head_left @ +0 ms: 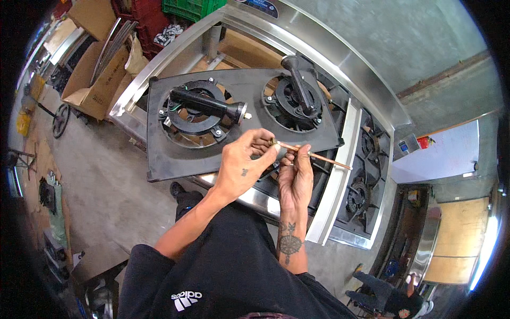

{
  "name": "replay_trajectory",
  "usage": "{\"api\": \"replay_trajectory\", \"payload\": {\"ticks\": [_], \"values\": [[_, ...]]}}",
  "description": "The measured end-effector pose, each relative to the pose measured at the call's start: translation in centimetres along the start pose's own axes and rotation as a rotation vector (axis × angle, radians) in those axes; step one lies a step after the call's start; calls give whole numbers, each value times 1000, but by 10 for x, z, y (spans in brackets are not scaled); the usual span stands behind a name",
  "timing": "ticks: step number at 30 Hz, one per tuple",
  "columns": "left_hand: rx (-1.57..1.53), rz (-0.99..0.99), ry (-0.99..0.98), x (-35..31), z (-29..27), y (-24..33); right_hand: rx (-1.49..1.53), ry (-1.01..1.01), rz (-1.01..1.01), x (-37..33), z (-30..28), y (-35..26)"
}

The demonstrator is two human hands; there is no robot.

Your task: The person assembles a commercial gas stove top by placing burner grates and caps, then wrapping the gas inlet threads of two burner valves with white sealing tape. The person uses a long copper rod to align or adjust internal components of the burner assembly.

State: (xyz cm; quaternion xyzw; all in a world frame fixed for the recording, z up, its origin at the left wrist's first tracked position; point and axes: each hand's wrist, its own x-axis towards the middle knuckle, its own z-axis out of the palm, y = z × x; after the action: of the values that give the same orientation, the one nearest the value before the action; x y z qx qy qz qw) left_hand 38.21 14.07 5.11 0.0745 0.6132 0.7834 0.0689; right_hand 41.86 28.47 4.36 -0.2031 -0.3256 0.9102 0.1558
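Note:
My left hand (241,167) pinches a small brass fitting (273,142) at one end of a thin copper tube (330,160). Around the tube, a little way along, the fingers of my right hand (296,181) are closed; its free end points right. Both hands are above the near edge of a dark metal burner plate (196,155), which lies tilted across a stainless steel stove frame (159,64). Two ring burners, a left one (186,126) and a right one (289,118), are on the plate, each with a black burner pipe across it.
More black grates and burners (358,199) sit in the stove's right part, past a pale metal strip (340,181). A cardboard box (98,87) with long strips stands at the left. Another person (390,295) is at the lower right. Behind are red (147,18) and green crates (194,8).

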Motion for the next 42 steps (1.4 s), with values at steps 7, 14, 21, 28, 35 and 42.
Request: {"api": "replay_trajectory", "payload": {"ticks": [7,14,21,28,35,42], "values": [[-151,30,-21,4,5,1,-17,-13,-52,-5,10,-8],[-655,-180,-103,13,3,-17,-172,93,-165,-8,25,4],[-706,-165,-48,17,6,-26,-181,106,-150,-1,23,12],[-856,-145,64,18,7,-35,-193,50,-100,15,26,23],[-961,-168,152,24,9,-40,-188,50,-56,24,29,29],[-968,-137,61,28,11,-45,-216,10,-28,36,33,25]]}}
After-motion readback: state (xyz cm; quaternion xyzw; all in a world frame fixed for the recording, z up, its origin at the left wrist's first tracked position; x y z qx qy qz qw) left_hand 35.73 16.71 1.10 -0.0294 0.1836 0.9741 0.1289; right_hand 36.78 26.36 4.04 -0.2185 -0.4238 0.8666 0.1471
